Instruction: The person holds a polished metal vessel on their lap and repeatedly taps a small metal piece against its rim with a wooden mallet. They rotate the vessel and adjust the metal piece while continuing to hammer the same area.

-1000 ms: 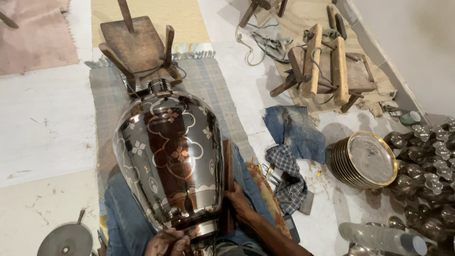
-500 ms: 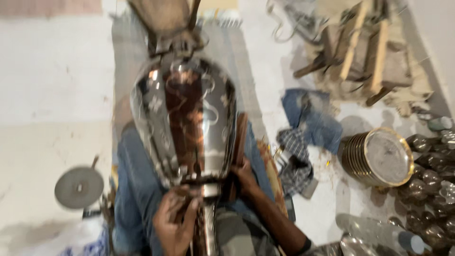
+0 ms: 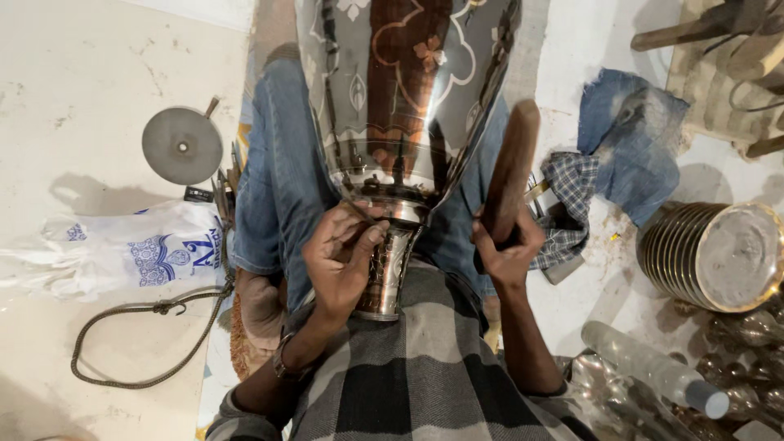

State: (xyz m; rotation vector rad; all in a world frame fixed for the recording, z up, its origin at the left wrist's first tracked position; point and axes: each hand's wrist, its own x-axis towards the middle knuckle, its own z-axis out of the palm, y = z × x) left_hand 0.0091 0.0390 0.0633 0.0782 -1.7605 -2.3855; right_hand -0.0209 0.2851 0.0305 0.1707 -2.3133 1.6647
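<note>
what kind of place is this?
Likely a floor-level metal engraving workshop. The left hand holds a thin tool against an engraved metal vase, the right hand grips a wooden mallet, and stacked metal plates sit nearby.

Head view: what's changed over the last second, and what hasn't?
The view has tilted down and closer, so the engraved metal vase now fills the top and its neck sits over the lap. The left hand has come up to the neck, pinching a thin tool against it. The right hand has lifted the wooden mallet clear of the vase's side. Unchanged: the vase on the lap, the stack of metal plates, the blue cloth.
</note>
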